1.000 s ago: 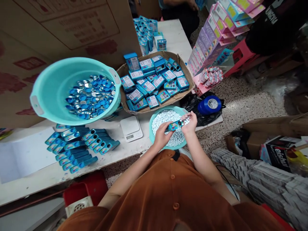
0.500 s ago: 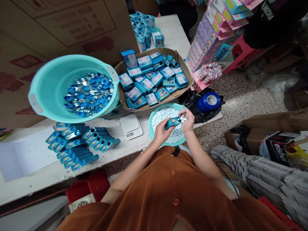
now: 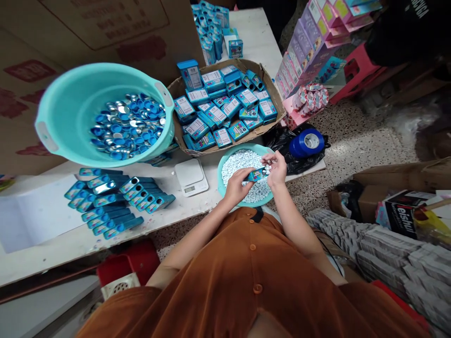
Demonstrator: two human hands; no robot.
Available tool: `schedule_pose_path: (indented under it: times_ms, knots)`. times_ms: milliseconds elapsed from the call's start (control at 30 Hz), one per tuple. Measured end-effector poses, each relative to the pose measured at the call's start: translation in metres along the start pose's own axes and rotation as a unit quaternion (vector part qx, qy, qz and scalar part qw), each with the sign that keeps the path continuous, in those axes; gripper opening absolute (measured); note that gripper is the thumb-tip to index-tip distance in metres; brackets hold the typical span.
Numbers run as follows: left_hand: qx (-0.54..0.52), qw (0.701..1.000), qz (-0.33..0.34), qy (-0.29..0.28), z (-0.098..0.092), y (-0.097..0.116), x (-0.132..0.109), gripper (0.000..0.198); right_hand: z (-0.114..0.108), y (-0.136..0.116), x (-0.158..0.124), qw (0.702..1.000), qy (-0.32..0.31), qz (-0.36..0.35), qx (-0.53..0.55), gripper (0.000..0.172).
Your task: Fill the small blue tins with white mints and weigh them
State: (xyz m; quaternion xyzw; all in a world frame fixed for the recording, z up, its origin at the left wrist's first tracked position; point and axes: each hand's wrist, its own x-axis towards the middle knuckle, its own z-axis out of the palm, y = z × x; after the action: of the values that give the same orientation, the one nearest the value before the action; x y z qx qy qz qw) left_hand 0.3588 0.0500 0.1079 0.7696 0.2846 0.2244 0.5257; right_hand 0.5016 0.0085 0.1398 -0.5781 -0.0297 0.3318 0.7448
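My left hand is wrapped around a small blue printed tin, tilted so that its round opening faces my right hand. Cupped beside that opening, my right hand holds several small white pellets against the tin's end. Both hands are above a teal basin filled with white pellets. How full the tin is cannot be seen.
A carton of blue tins lies behind the basin. At left stand a teal tub of blue and silver caps, a white scale and rows of tins. Blue tape rolls rest on black plastic at right.
Fewer white pellets show in my right hand, and its fingers have spread a little over the tin's opening. My left hand keeps its hold on the tin. The view has shifted slightly.
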Motion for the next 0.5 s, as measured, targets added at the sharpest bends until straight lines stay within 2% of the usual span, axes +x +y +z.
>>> schedule_pose_path:
  times_ms: [167,300,500]
  knots:
    - [-0.081,0.992,-0.085,0.048,0.01,0.002,-0.003,0.043,-0.002,0.001,-0.002,1.0,-0.01,-0.018,0.003,0.038]
    - [-0.057,0.995,-0.054,0.056,0.012,0.007,-0.003,0.041,0.001,0.001,-0.007,0.998,-0.018,-0.053,-0.031,0.044]
    - [-0.102,0.988,-0.092,0.066,0.011,0.004,0.005,0.043,0.004,-0.001,-0.005,0.996,-0.034,-0.07,-0.049,0.054]
